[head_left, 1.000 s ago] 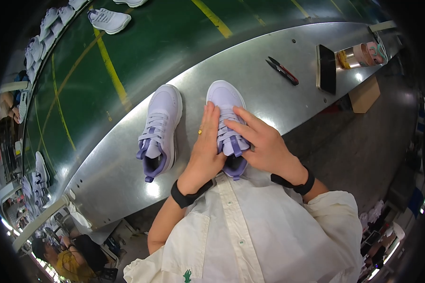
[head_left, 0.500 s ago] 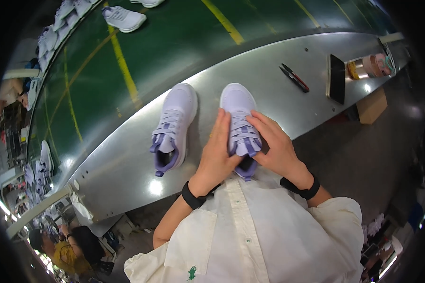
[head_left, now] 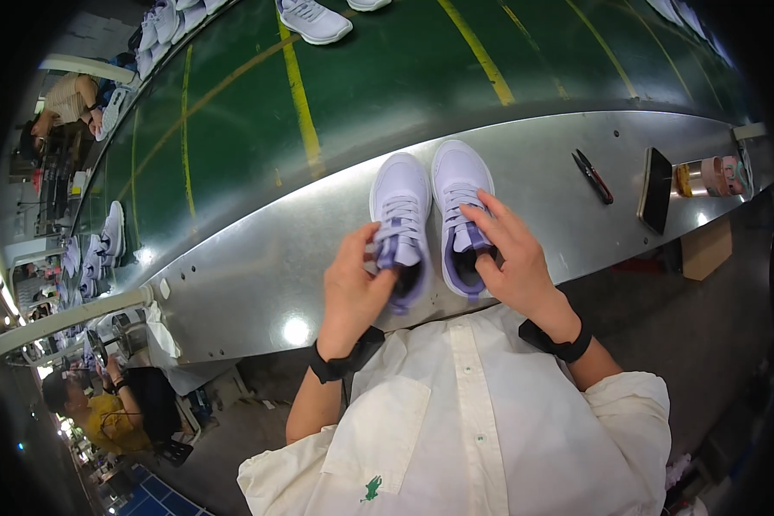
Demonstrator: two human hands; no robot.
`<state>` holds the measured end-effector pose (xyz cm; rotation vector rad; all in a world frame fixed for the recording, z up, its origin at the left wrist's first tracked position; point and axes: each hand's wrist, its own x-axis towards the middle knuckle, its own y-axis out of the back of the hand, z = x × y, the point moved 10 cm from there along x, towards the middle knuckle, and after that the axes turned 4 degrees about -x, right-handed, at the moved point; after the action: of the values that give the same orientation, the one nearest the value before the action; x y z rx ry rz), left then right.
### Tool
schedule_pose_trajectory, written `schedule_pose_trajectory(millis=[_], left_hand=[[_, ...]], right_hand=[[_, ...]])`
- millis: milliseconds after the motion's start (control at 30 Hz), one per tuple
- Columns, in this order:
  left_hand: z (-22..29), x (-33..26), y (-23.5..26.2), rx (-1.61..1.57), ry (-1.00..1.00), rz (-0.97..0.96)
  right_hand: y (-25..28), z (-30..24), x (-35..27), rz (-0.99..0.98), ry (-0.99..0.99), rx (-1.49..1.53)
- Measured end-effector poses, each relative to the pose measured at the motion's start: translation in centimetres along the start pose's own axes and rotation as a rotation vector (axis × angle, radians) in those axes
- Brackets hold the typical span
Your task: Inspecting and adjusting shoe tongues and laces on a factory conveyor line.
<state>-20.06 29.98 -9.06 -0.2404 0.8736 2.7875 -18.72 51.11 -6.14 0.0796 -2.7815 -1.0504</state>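
Note:
Two lavender sneakers with white soles and darker purple collars stand side by side on the metal ledge, toes pointing away from me. My left hand (head_left: 350, 279) grips the left sneaker (head_left: 401, 182), its thumb at the collar opening and its fingers along the outer side. On the right sneaker (head_left: 461, 162), my right hand (head_left: 518, 262) has its thumb at the opening and its fingers by the laces and outer side. The toes are close together. Part of each collar is shaded.
Right along the ledge (head_left: 249, 279) lie thread snips (head_left: 593, 177), a black phone (head_left: 655, 191) and a bottle (head_left: 711, 176). Beyond it runs a green conveyor belt (head_left: 378, 77) with another sneaker (head_left: 316, 21). Two people (head_left: 116, 417) (head_left: 69, 101) are at the left.
My left hand has left the right sneaker and taken hold of the left one. That sneaker now stands close beside the other. My right hand stays on the right sneaker. The view has shifted.

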Motion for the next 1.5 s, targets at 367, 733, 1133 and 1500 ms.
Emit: schedule_pose_trajectory(millis=[367,733,1133,1500], left_hand=[[2.8,-1.6,-1.1,0.044,-0.258,0.225],[1.6,-1.9,-1.3,-0.023,-0.242,0.224],[3.4,-1.4,-0.4,0.059,-0.407,0.18],[5.0,-1.8,-0.6,0.216,-0.486,0.223]], right_hand=[[1.5,-4.8,2.5,0.035,0.211,0.007],[0.7,-4.8,2.6,0.04,0.197,-0.033],[-0.2,-5.6,3.5,-0.043,0.234,-0.083],[-4.0,-7.1,6.7,-0.27,0.4,-0.138]])
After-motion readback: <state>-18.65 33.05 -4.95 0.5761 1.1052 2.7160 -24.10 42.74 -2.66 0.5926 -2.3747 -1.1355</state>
